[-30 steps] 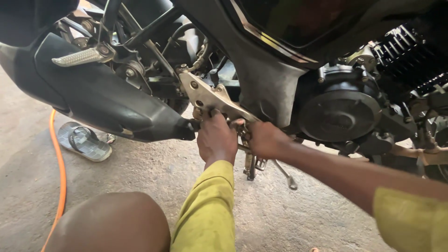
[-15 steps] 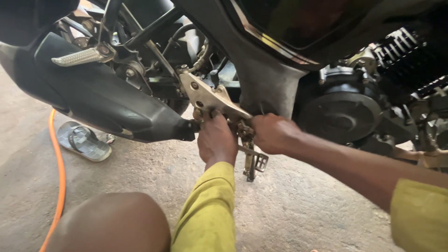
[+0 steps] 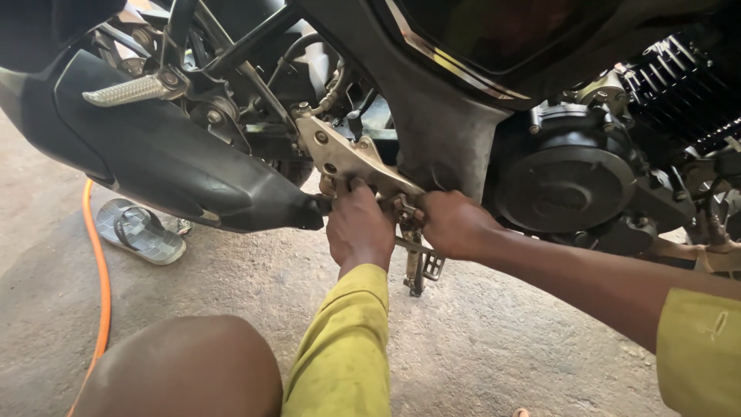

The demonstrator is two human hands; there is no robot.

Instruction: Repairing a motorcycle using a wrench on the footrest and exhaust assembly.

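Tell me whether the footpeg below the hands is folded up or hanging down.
Hanging down. The footpeg points toward the concrete floor beneath the silver bracket, between the left hand and the right hand.

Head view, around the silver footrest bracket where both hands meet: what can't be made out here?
- Left hand: fingertips curl under the silver footrest bracket, hiding whatever they grip.
- Right hand: its palm side faces away, so its hold is unclear.
- Folded footpeg: its top is partly hidden between the hands.
- Engine cover: its lower part is in shadow.
- Sandal: partly hidden behind the black exhaust.
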